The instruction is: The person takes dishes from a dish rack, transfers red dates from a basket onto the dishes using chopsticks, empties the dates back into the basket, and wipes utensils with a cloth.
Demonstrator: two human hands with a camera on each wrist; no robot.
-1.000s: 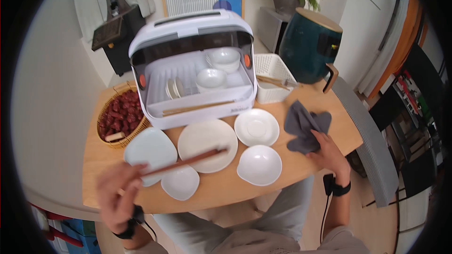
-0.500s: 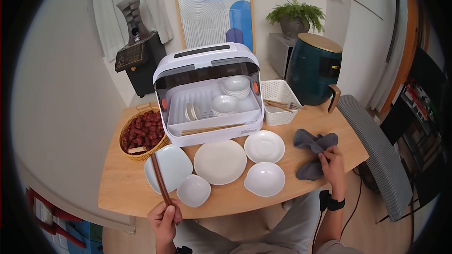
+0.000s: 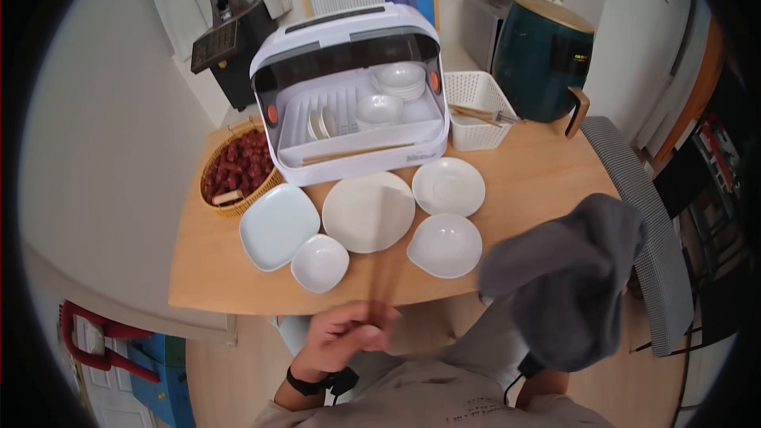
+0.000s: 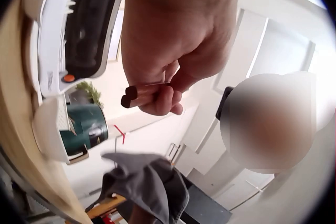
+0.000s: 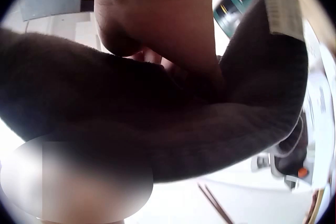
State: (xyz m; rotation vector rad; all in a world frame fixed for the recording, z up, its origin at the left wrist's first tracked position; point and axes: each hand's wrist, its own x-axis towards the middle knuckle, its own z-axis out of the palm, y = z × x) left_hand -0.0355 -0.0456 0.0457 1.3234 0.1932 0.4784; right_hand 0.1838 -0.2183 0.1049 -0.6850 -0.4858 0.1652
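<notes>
My left hand (image 3: 349,338) grips a pair of brown chopsticks (image 3: 384,277) near the table's front edge, and they blur upright in front of the large round plate (image 3: 357,218). Their butt ends show beside the curled fingers in the left wrist view. A dark grey cloth (image 3: 571,277) hangs raised off the table at the right, largely covering my right hand in the head view. Seen from the right wrist, that hand (image 5: 157,24) pinches the cloth, its fingertips sunk in the folds. A pale label (image 5: 283,14) is sewn on the cloth.
A white dish box (image 3: 357,162) with bowls, small dishes and chopsticks stands at the back. Before it lie a pale blue square plate (image 3: 279,226), small bowl (image 3: 319,263), saucer (image 3: 449,187) and lipped bowl (image 3: 445,246). Around are a red-filled basket (image 3: 238,166), utensil basket (image 3: 481,136) and green air fryer (image 3: 543,63).
My right hand has lifted the grey cloth off the table toward my body. The left hand, still holding the chopsticks, has moved right from beside the blue plate.
</notes>
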